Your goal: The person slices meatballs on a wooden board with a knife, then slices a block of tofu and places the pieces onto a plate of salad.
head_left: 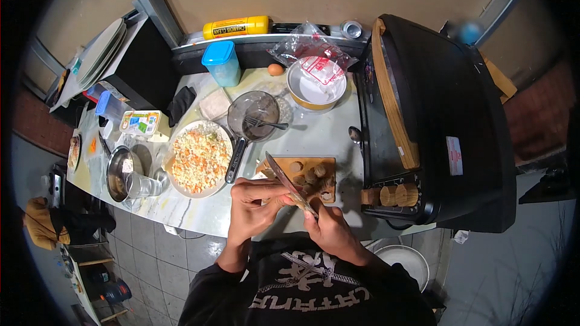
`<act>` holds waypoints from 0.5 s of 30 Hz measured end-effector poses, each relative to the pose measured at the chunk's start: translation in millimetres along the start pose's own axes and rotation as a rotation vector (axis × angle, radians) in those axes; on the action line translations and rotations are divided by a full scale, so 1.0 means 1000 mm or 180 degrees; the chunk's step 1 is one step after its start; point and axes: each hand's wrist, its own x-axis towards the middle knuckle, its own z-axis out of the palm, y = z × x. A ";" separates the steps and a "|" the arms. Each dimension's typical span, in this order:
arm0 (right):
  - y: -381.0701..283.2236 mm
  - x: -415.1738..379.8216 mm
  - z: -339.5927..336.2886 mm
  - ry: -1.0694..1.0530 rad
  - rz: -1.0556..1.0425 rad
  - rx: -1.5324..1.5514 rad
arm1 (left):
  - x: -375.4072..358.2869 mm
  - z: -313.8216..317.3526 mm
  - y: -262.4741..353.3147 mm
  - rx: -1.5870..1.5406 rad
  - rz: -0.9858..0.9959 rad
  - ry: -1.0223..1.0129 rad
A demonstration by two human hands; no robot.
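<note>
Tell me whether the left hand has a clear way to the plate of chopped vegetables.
Probably yes: the plate of chopped vegetables lies just beyond the left hand, nothing between, though its fingers now grip a small piece.

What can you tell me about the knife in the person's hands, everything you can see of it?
The knife has a long, narrow, silvery blade, metal by its look. It slants from upper left, over the wooden board, down to the right hand, which grips its handle; the handle is hidden. The left hand meets the blade near its middle, pressing a small item against it; what that item is cannot be made out.
</note>
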 end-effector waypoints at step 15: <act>0.000 -0.003 0.004 0.0336 -0.0016 0.0199 | -0.034 0.039 -0.033 -0.1510 -0.0410 0.0651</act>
